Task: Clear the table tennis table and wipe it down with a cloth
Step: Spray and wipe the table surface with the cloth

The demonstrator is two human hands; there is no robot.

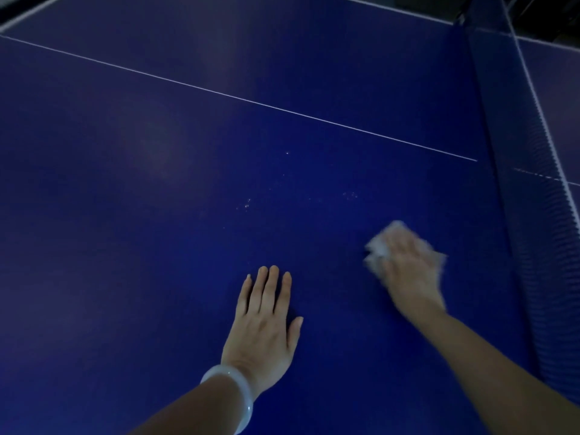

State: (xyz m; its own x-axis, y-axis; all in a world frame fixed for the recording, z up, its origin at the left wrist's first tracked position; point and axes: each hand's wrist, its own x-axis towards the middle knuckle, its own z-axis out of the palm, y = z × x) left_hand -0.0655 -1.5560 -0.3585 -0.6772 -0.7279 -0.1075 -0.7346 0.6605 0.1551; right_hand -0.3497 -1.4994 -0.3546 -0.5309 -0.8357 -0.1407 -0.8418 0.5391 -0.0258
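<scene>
Two hands lie on the dark blue table tennis desk (pixel 157 189): the left hand (pixel 263 321) flat with straight fingers, the right hand (pixel 411 271), blurred, pressing a crumpled white cloth (pixel 379 246) near the blue net (pixel 533 215).

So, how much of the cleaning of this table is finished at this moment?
Clearing looks done: nothing loose shows on the blue table. Wiping is in hand: the right hand presses a white cloth onto the surface near the net, blurred as if moving, while the left hand lies flat. Left to do: small pale specks ahead of the hands, and probably the far half beyond the white line.
</scene>
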